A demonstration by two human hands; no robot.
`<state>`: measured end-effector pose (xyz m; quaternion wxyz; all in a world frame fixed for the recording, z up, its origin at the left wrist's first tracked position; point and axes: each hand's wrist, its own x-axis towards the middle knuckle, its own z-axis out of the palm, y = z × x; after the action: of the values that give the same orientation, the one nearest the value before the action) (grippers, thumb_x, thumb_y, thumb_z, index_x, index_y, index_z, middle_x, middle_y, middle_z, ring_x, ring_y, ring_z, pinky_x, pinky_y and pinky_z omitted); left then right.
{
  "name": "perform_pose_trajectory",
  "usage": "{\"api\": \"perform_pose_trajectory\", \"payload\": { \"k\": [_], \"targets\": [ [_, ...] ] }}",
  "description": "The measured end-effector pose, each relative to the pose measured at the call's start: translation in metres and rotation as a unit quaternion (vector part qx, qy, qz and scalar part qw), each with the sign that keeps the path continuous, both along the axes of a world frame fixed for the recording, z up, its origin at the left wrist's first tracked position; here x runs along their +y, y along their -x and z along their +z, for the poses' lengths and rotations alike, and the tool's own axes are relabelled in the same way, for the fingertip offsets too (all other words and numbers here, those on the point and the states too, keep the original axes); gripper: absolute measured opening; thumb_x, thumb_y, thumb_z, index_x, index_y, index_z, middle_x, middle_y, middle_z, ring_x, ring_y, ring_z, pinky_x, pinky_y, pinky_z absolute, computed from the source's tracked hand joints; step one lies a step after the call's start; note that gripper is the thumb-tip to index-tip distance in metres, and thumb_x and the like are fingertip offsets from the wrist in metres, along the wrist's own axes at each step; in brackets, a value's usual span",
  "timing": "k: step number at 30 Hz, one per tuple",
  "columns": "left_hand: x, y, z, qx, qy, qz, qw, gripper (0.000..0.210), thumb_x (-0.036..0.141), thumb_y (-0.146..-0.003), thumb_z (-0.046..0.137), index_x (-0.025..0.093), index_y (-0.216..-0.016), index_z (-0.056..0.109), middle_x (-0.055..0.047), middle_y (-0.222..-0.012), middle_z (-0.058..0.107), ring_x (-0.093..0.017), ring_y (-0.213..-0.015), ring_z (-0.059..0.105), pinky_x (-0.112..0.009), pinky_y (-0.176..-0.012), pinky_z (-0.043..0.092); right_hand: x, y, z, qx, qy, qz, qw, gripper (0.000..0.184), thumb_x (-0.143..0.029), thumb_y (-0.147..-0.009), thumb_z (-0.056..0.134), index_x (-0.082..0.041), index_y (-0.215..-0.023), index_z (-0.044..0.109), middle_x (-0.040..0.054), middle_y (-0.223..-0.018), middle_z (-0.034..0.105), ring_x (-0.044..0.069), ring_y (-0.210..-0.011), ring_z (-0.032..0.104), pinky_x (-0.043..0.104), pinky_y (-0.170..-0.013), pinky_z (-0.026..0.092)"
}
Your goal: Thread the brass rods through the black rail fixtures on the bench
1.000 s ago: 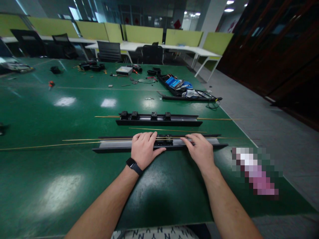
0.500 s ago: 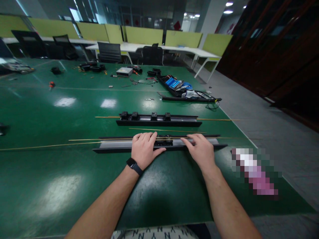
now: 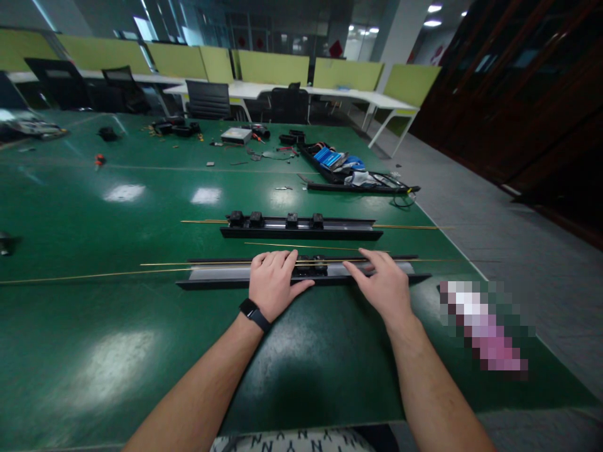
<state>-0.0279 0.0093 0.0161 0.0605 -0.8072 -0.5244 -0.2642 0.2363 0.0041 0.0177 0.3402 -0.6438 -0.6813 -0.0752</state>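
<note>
In front of me lies a long black channel rail (image 3: 221, 284) with a pale inside. Thin brass-coloured rods (image 3: 164, 264) run along it and stick out past its ends. Small black blocks (image 3: 320, 265) sit in its middle, partly covered by my left hand (image 3: 273, 279). That hand wraps over the rail from above, fingers on the far side and thumb along the near edge; its grip on the rods is hidden. My right hand (image 3: 384, 282) hovers over the rail's right part, thumb and forefinger apart beside the rods.
Behind lies a second black rail (image 3: 301, 234) with several blocks and rods. A loose rod (image 3: 292, 245) lies between the rails. Farther back are a black tray of tools (image 3: 330, 160) and a silver box (image 3: 236, 136). A pixelated patch (image 3: 485, 326) covers something at right.
A brass-coloured rod has slid to the right along the near rail. My right forefinger has lifted away from the thumb, while my left hand has stayed in place.
</note>
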Motion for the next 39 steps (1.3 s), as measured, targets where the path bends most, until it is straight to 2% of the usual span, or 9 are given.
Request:
{"api": "perform_pose_trajectory", "payload": {
  "k": [5, 9, 12, 17, 21, 25, 29, 34, 39],
  "targets": [
    [-0.001, 0.000, 0.001, 0.001, 0.002, -0.001, 1.000, 0.067, 0.067, -0.087, 0.067, 0.019, -0.133, 0.063, -0.013, -0.127, 0.071, -0.031, -0.118, 0.064, -0.050, -0.101, 0.039, 0.002, 0.001, -0.003, -0.017, -0.007, -0.001, 1.000, 0.052, -0.065, -0.097, 0.054, -0.020, -0.099, 0.079, 0.0090, -0.100, 0.074, 0.022, -0.085, 0.070, 0.035, -0.082, 0.053],
    [0.000, 0.001, 0.001, 0.001, 0.005, 0.000, 1.000, 0.066, 0.067, -0.087, 0.067, 0.020, -0.133, 0.063, -0.014, -0.128, 0.071, -0.032, -0.118, 0.064, -0.050, -0.101, 0.038, 0.003, -0.010, 0.001, -0.024, 0.002, -0.014, 1.000, 0.055, -0.068, -0.096, 0.052, -0.021, -0.094, 0.080, 0.0087, -0.098, 0.073, 0.022, -0.087, 0.069, 0.036, -0.082, 0.052],
    [0.000, 0.001, 0.000, 0.001, 0.004, 0.000, 1.000, 0.066, 0.067, -0.087, 0.067, 0.020, -0.133, 0.064, -0.014, -0.128, 0.071, -0.033, -0.118, 0.064, -0.050, -0.101, 0.038, 0.002, -0.013, 0.004, -0.012, 0.003, -0.010, 1.000, 0.054, -0.068, -0.095, 0.055, -0.020, -0.098, 0.080, 0.0100, -0.103, 0.073, 0.023, -0.089, 0.069, 0.037, -0.083, 0.053],
    [-0.001, 0.000, 0.001, -0.001, 0.001, 0.000, 1.000, 0.065, 0.067, -0.087, 0.067, 0.020, -0.133, 0.064, -0.014, -0.127, 0.072, -0.032, -0.118, 0.064, -0.050, -0.102, 0.038, -0.001, -0.001, 0.001, -0.002, 0.006, 0.005, 1.000, 0.059, -0.067, -0.090, 0.063, -0.020, -0.125, 0.072, 0.0109, -0.117, 0.073, 0.023, -0.088, 0.070, 0.038, -0.085, 0.054],
    [-0.001, 0.000, 0.002, -0.001, 0.002, -0.001, 1.000, 0.065, 0.067, -0.088, 0.066, 0.020, -0.133, 0.064, -0.014, -0.127, 0.072, -0.032, -0.117, 0.064, -0.049, -0.101, 0.038, 0.001, 0.004, -0.005, -0.024, 0.000, 0.007, 1.000, 0.050, -0.063, -0.096, 0.056, -0.020, -0.110, 0.078, 0.0098, -0.109, 0.074, 0.023, -0.092, 0.070, 0.036, -0.086, 0.053],
    [-0.001, 0.000, 0.002, 0.000, 0.002, 0.000, 1.000, 0.065, 0.066, -0.088, 0.066, 0.020, -0.134, 0.063, -0.014, -0.127, 0.071, -0.032, -0.118, 0.064, -0.049, -0.102, 0.039, 0.003, -0.005, -0.004, -0.037, 0.002, -0.013, 0.999, 0.052, -0.064, -0.098, 0.052, -0.021, -0.099, 0.080, 0.0085, -0.101, 0.074, 0.022, -0.087, 0.069, 0.035, -0.082, 0.052],
    [-0.001, 0.000, 0.001, 0.000, 0.005, 0.000, 1.000, 0.065, 0.066, -0.087, 0.067, 0.021, -0.134, 0.064, -0.015, -0.127, 0.071, -0.033, -0.118, 0.064, -0.049, -0.102, 0.039, 0.002, -0.014, 0.001, -0.025, 0.005, -0.015, 1.000, 0.052, -0.066, -0.095, 0.055, -0.021, -0.100, 0.080, 0.0093, -0.104, 0.073, 0.022, -0.087, 0.068, 0.036, -0.083, 0.052],
    [-0.001, 0.001, 0.001, 0.000, -0.002, 0.001, 1.000, 0.066, 0.067, -0.087, 0.067, 0.019, -0.133, 0.064, -0.014, -0.127, 0.071, -0.032, -0.118, 0.064, -0.049, -0.102, 0.039, 0.000, -0.005, 0.001, -0.009, -0.007, -0.002, 1.000, 0.054, -0.063, -0.091, 0.063, -0.019, -0.120, 0.075, 0.0101, -0.114, 0.072, 0.022, -0.090, 0.068, 0.036, -0.084, 0.054],
    [-0.001, 0.001, 0.001, 0.006, -0.007, 0.000, 1.000, 0.066, 0.067, -0.087, 0.067, 0.018, -0.132, 0.065, -0.014, -0.126, 0.072, -0.032, -0.116, 0.065, -0.049, -0.100, 0.040, 0.002, 0.004, -0.005, -0.020, -0.036, 0.025, 0.999, 0.044, -0.057, -0.098, 0.058, -0.019, -0.104, 0.079, 0.0097, -0.104, 0.074, 0.022, -0.093, 0.069, 0.035, -0.088, 0.053]
  ]
}}
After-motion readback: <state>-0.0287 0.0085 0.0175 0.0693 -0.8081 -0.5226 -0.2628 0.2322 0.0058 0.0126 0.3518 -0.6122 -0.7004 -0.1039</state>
